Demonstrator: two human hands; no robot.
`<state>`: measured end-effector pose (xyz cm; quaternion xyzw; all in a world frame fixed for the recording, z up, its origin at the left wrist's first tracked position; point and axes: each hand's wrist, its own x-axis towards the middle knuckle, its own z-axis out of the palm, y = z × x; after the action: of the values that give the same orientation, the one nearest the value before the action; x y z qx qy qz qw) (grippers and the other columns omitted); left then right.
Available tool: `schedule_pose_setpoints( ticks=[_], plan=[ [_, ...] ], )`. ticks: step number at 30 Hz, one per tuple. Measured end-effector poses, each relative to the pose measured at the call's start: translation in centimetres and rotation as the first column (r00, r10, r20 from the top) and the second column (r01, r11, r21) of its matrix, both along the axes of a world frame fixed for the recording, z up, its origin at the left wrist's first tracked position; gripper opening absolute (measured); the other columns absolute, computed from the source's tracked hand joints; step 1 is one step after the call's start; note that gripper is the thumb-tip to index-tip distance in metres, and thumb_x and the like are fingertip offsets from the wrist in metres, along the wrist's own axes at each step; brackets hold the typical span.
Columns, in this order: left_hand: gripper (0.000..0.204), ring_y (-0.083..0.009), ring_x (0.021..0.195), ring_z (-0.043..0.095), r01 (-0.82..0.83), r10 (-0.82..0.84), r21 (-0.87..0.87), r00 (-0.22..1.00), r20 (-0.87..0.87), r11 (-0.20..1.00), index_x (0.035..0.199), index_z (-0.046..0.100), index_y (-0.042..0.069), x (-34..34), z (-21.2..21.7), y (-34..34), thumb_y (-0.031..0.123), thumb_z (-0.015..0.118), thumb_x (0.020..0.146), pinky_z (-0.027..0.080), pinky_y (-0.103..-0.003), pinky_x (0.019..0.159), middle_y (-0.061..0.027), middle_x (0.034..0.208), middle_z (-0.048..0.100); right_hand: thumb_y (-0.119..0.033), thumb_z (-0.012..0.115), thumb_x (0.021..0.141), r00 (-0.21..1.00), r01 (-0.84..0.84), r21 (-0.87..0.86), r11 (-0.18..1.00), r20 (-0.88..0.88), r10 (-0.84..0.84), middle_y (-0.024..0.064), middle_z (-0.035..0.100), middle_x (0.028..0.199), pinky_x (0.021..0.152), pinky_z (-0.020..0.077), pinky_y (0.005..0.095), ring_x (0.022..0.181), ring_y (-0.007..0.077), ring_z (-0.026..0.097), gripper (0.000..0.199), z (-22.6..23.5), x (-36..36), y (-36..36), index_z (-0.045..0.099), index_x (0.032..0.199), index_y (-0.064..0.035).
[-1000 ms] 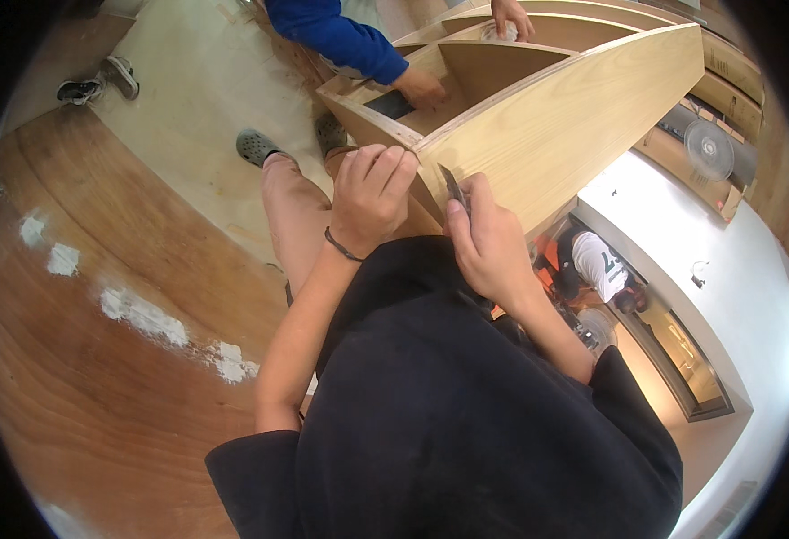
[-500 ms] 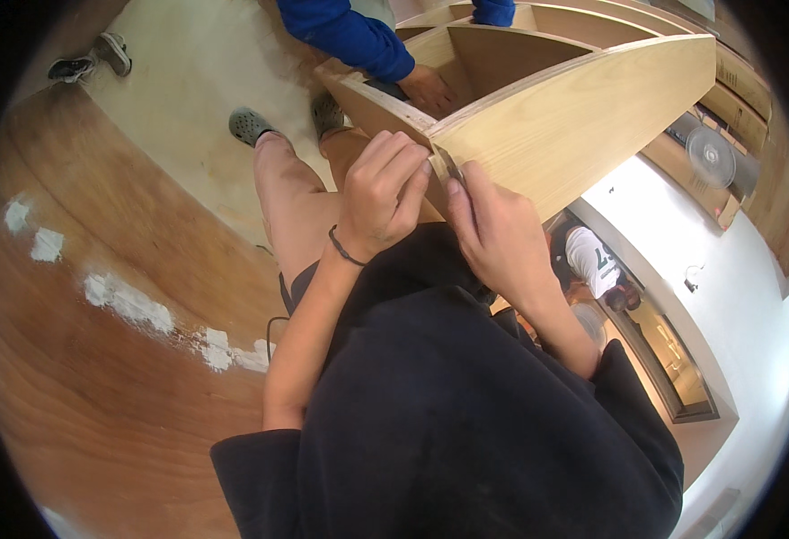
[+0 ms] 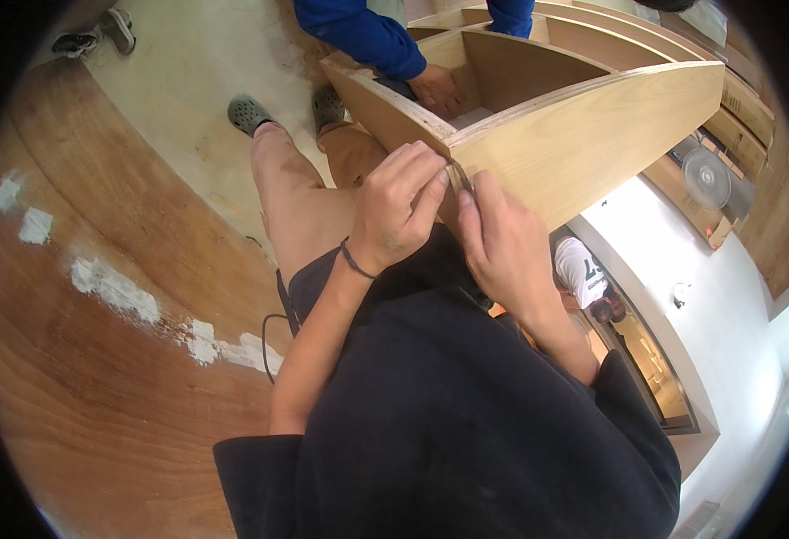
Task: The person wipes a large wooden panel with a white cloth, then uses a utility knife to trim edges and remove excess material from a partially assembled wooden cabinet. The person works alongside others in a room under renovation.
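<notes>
On the left of the frame lies a curved brown wood floor (image 3: 98,377) with white patches (image 3: 116,289). Near the middle, the left hand (image 3: 396,208) has its fingers pinched together on a thin strip (image 3: 456,176) at the front corner of the pale plywood cabinet (image 3: 592,135). Half a second ago this hand sat a bit lower and more open; now the fingertips have closed right on the corner, so the strip looks pressed onto the edge. Just right of it, the right hand (image 3: 502,247) rests with its fingers together, the tip touching the same corner. I cannot tell if it grips the strip.

Above, a co-worker's hand (image 3: 438,90) in a blue sleeve (image 3: 359,36) is inside the cabinet. The cabinet's long edge runs free to the upper right. There is open room below the hands and over the pale floor at the upper left.
</notes>
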<state>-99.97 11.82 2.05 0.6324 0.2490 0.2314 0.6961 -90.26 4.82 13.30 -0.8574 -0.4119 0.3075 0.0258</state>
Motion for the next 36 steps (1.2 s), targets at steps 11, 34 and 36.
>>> schedule_pose_setpoints(
  ticks=[11, 34, 36],
  plan=[
    [0.004, -0.0354, 0.071, 0.054, 0.032, -0.035, -0.065, 0.998, -0.051, 0.997, 0.088, 0.056, -0.005, 0.1, 0.8, 0.0, -0.004, 0.053, 0.086, 0.045, -0.039, 0.062, -0.0178, 0.08, 0.052, -0.014, 0.055, 0.091, 0.997, 0.078, -0.046, 0.996, -0.008, -0.078, 0.0155, 0.061, 0.073, 0.053, 0.0494, 0.0455, 0.065, 0.0358, 0.063, 0.013, -0.1, -0.9, 0.1, 0.046, 0.091, -0.004],
    [0.005, -0.0294, 0.067, 0.05, 0.05, -0.05, -0.022, 0.999, -0.005, 0.999, 0.087, 0.055, -0.006, -0.1, 0.0, 0.1, -0.003, 0.051, 0.086, 0.042, -0.035, 0.06, -0.0152, 0.078, 0.049, -0.013, 0.055, 0.091, 0.999, 0.036, -0.113, 0.993, -0.035, -0.04, 0.0188, 0.06, 0.063, 0.05, 0.0478, 0.0471, 0.055, 0.0385, 0.06, 0.014, 0.2, -0.5, 0.9, 0.046, 0.093, -0.0026],
    [0.006, -0.0269, 0.065, 0.048, 0.045, -0.045, -0.023, 0.999, 0.006, 0.999, 0.086, 0.054, -0.006, -0.1, -0.1, 0.0, -0.002, 0.051, 0.087, 0.04, -0.034, 0.059, -0.0141, 0.077, 0.048, -0.013, 0.054, 0.091, 0.999, 0.034, -0.088, 0.996, -0.033, -0.037, 0.0194, 0.059, 0.061, 0.05, 0.0478, 0.0473, 0.054, 0.0387, 0.06, 0.014, 0.2, -0.5, 1.0, 0.046, 0.092, -0.0023]
  ],
)
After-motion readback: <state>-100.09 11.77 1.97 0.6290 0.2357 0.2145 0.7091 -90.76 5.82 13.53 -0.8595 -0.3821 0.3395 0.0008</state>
